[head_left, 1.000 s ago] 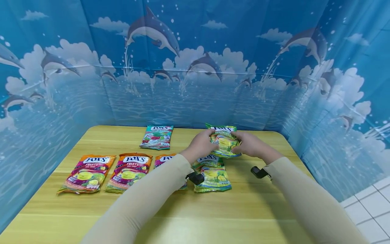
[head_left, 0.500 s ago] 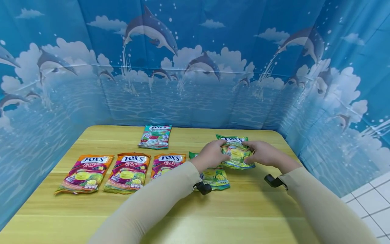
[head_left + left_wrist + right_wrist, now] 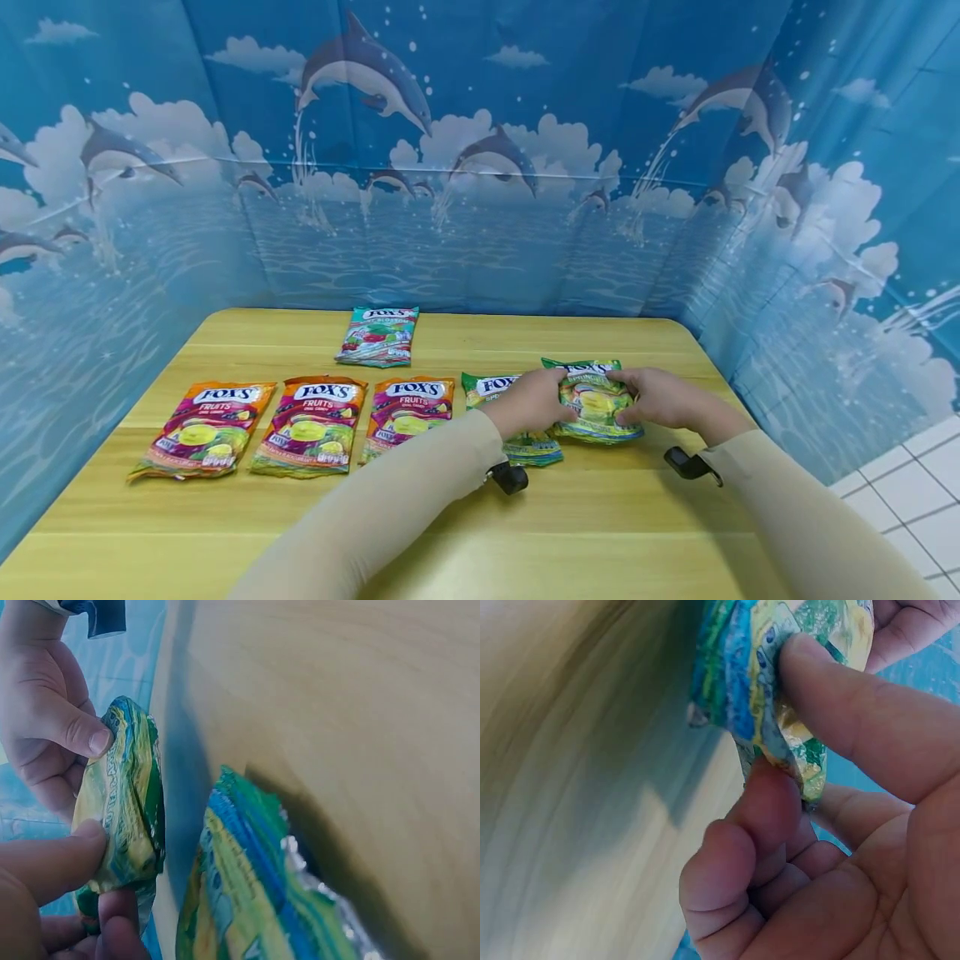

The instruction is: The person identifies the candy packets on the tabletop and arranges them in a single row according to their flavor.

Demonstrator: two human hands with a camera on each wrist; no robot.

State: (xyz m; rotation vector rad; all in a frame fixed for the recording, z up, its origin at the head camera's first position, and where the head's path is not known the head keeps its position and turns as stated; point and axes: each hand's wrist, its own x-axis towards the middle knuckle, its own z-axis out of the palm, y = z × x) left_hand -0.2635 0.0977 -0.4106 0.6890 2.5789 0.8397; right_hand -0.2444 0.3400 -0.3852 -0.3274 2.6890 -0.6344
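My left hand (image 3: 534, 404) and right hand (image 3: 667, 400) pinch a green and yellow candy bag (image 3: 595, 403) between them, one at each side, label facing up. In the left wrist view the left thumb presses on the held bag (image 3: 124, 799) with fingers under its edge. The right wrist view has the right thumb and curled fingers (image 3: 772, 802) gripping the opposite side. The bag is close over the table, its front edge tilted toward me. A second green candy bag (image 3: 542, 450) lies just left of it, partly hidden by my left hand and wrist.
Three orange and purple candy bags (image 3: 208, 431) lie in a row to the left, the rightmost (image 3: 408, 412) partly covered by my left sleeve. A teal candy bag (image 3: 378, 337) lies near the wooden table's (image 3: 480, 533) back edge. A dolphin-print curtain (image 3: 480, 233) hangs behind.
Both hands have brought the green candy bag from the table's back toward me and to the right, lowering it beside the other green bag. The rest of the bags stay put.
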